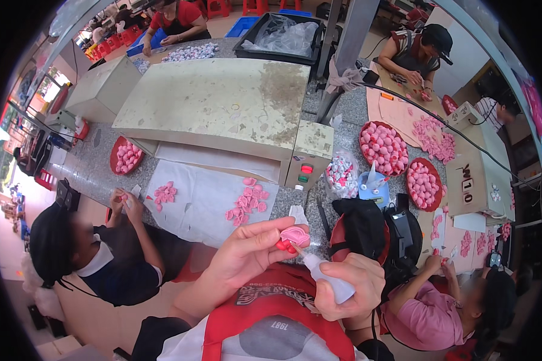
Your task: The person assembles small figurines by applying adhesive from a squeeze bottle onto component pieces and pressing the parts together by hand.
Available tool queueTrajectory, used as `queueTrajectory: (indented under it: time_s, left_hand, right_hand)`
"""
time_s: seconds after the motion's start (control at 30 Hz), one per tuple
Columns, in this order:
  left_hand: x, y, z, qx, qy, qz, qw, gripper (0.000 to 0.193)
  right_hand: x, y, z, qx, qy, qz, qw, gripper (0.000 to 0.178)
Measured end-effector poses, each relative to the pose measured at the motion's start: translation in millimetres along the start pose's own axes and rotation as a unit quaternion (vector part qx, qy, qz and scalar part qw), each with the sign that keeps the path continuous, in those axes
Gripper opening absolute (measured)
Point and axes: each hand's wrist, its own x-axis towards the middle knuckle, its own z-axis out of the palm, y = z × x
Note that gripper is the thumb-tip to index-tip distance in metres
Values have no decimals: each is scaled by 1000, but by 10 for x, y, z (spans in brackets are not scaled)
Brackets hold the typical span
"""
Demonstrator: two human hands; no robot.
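Observation:
My left hand point(241, 253) pinches a small pink folded piece point(295, 233) with red rounded parts on its underside, between thumb and fingers, in front of my chest. My right hand point(361, 283) is wrapped round a whitish squeeze bottle point(332, 283). The bottle's thin nozzle points up and left, and its tip meets the red parts or lies just in front of them. Beyond my hands, loose pink pieces point(246, 203) lie on a white sheet point(205, 207).
A cream metal machine point(211, 108) with red and green buttons stands ahead. Red baskets point(362, 144) of pink balls, a bag point(342, 174) of small items, a blue container point(372, 191) and a black bag point(362, 225) are to the right. Co-workers point(126, 259) sit on both sides.

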Motion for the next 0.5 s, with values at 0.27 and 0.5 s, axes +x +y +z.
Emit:
queueTrajectory:
  time_s: [0.27, 0.5]
  left_hand:
    - [-11, -8, -31, 7, 8, 4, 1000, 33]
    - [-5, -8, -39, -4, -13, 8, 1000, 36]
  right_hand:
    - [-11, -10, -5, -10, 1, 4, 1000, 30]
    - [-6, -1, 1, -17, 2, 0, 1000, 31]
